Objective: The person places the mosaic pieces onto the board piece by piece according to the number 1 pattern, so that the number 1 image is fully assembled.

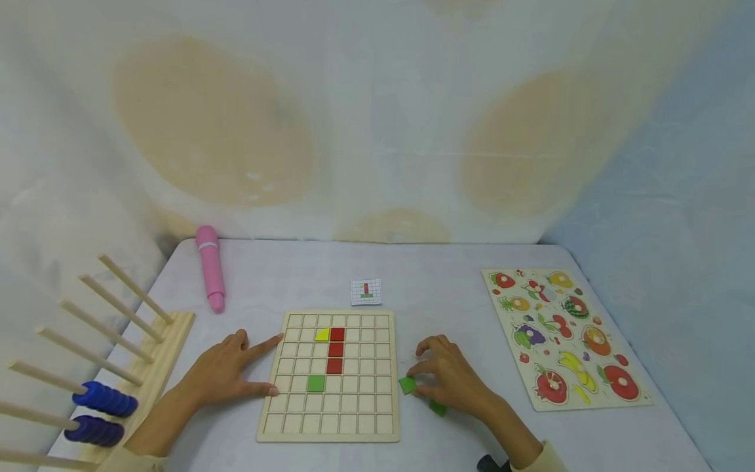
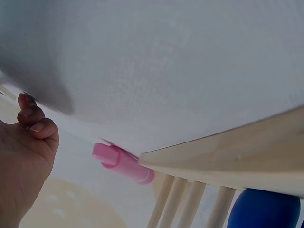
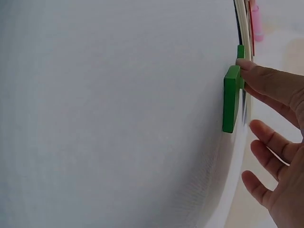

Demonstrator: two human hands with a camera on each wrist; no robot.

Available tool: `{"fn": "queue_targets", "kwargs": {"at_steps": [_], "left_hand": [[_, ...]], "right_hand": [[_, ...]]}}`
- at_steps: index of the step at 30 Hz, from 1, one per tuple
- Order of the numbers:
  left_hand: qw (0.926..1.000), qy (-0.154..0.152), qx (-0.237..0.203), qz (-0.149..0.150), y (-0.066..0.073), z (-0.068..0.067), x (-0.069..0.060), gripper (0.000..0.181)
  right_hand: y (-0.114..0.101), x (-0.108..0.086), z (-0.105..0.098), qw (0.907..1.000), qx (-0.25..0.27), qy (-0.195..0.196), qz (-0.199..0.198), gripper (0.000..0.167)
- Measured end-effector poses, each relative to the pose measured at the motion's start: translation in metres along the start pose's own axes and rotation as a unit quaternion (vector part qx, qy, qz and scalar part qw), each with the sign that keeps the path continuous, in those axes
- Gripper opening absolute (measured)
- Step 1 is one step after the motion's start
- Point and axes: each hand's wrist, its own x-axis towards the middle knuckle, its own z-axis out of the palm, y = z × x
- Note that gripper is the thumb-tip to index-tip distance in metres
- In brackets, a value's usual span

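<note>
A wooden grid board [image 1: 295,426] lies on the table. On it are a yellow piece [image 1: 322,335], a column of several red squares [image 1: 335,349] and one green square tile [image 1: 316,383]. My left hand [image 1: 221,370] rests at the board's left edge, thumb and index finger stretched out to touch it; its other fingers are bent in the left wrist view. Right of the board, my right hand [image 1: 451,377] pinches a green square tile [image 1: 406,385] between thumb and index finger. A second green tile [image 3: 231,99] lies under that hand, partly hidden in the head view.
Behind the board lies a small printed pattern card [image 1: 366,292]. A wooden peg rack [image 1: 168,347] with blue beads [image 1: 106,400] stands at left, near a pink marker-shaped object [image 1: 210,269]. A fruit puzzle board [image 1: 566,337] lies at right. A black object [image 1: 486,464] shows by the right sleeve.
</note>
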Motion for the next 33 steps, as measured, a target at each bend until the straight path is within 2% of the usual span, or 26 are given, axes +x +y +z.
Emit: {"fn": "queue_targets", "kwargs": {"at_steps": [9, 13, 22, 30, 33], "left_hand": [[1.0000, -0.006, 0.001, 0.000, -0.001, 0.000, 0.001, 0.093], [1.0000, 0.000, 0.001, 0.004, -0.001, 0.002, 0.001, 0.093], [0.9999, 0.013, 0.001, 0.007, -0.002, 0.003, 0.000, 0.093], [1.0000, 0.004, 0.000, 0.003, -0.002, 0.002, 0.000, 0.093], [1.0000, -0.003, -0.003, 0.000, -0.002, 0.002, 0.001, 0.094]], "right_hand": [[-0.006, 0.001, 0.003, 0.9995, -0.019, 0.020, -0.012, 0.021], [-0.008, 0.005, 0.003, 0.9990, -0.030, 0.025, -0.021, 0.022], [-0.012, 0.011, -0.003, 0.9976, -0.062, 0.030, -0.013, 0.021], [-0.022, 0.022, -0.004, 0.9984, -0.028, 0.035, -0.036, 0.021], [-0.028, 0.029, 0.000, 0.9979, -0.029, 0.033, -0.047, 0.020]]}}
